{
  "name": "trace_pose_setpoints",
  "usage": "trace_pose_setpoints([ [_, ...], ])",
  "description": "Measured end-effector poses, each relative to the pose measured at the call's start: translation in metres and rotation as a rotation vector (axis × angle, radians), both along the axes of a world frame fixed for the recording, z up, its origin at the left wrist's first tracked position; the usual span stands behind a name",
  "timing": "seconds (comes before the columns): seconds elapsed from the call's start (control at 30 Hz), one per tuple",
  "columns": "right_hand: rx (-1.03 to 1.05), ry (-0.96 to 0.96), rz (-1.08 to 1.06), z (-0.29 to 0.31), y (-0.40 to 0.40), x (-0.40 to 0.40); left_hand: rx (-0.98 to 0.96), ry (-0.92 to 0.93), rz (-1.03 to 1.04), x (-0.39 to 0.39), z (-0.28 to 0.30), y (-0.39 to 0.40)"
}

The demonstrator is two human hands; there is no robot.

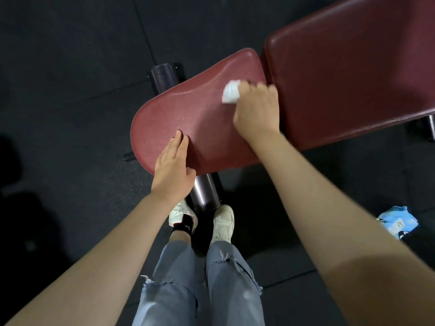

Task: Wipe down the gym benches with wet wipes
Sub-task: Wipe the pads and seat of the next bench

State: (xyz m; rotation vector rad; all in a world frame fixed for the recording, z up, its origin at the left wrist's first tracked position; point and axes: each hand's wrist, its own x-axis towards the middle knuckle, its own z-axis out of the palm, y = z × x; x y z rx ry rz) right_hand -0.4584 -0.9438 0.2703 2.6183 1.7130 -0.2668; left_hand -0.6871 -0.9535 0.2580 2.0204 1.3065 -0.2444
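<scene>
A dark red padded gym bench fills the upper right. Its rounded seat pad [200, 114] lies in the middle, and the larger back pad [353, 67] runs off to the upper right. My right hand [256, 109] is shut on a folded white wet wipe [231, 91] and presses it against the seat pad's far end, beside the gap between the two pads. Fingers together, my left hand [174, 165] lies flat on the seat pad's near edge and holds nothing.
Two black foam rollers [162, 76] [204, 194] stick out from under the seat on either side. My feet in white shoes [222, 222] stand right below the near roller on the dark rubber floor. A blue wipes pack [395, 221] lies on the floor at right.
</scene>
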Motion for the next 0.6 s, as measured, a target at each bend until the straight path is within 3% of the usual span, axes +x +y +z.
trace_pose_setpoints([
  [0.13,-0.004,0.037,-0.044,-0.003,-0.099,-0.028,-0.022,-0.002,0.015,0.003,0.001,-0.001],
  [0.3,-0.052,0.087,-0.091,-0.009,-0.150,-0.043,-0.024,0.018,-0.016,0.001,0.001,0.004],
  [0.43,0.038,0.103,-0.116,-0.005,-0.141,-0.032,-0.024,0.018,-0.009,0.003,0.004,0.001],
  [0.6,0.090,0.031,-0.057,0.003,-0.065,0.013,-0.030,0.030,-0.019,0.005,0.004,0.001],
])
